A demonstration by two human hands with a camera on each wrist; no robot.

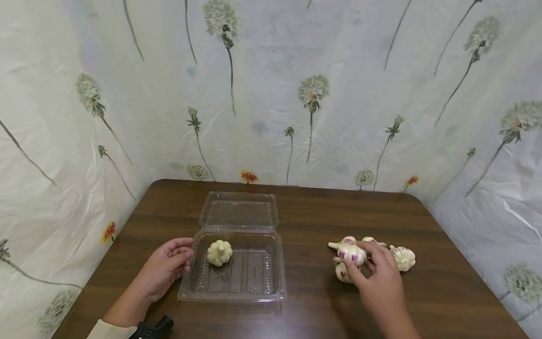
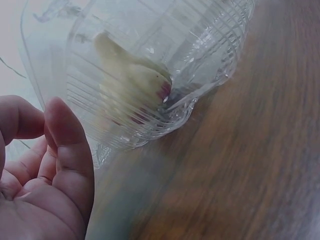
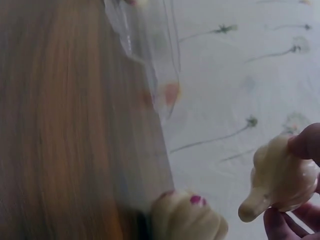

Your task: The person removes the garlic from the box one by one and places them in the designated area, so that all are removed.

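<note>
My right hand point(image 1: 378, 278) pinches a white garlic bulb point(image 1: 352, 253) with purple patches between thumb and fingers, over a small group of garlic. In the right wrist view, the held bulb point(image 3: 280, 175) has its stem pointing down and left, and another bulb point(image 3: 187, 217) shows below. The left hand point(image 1: 167, 263) is beside the left rim of a clear plastic clamshell container point(image 1: 281, 263), fingers loosely bent and fingertips right at the rim. One garlic bulb point(image 1: 219, 253) sits in the container's left part, also seen through its ribbed wall in the left wrist view.
Around the right hand lie more garlic bulbs: one at the right point(image 1: 403, 258), one in front point(image 1: 344, 272) and others behind, partly hidden. The container's lid point(image 1: 239, 210) lies folded back. A brown wooden table point(image 1: 313, 310) meets a dandelion-patterned sheet point(image 1: 271, 94) behind.
</note>
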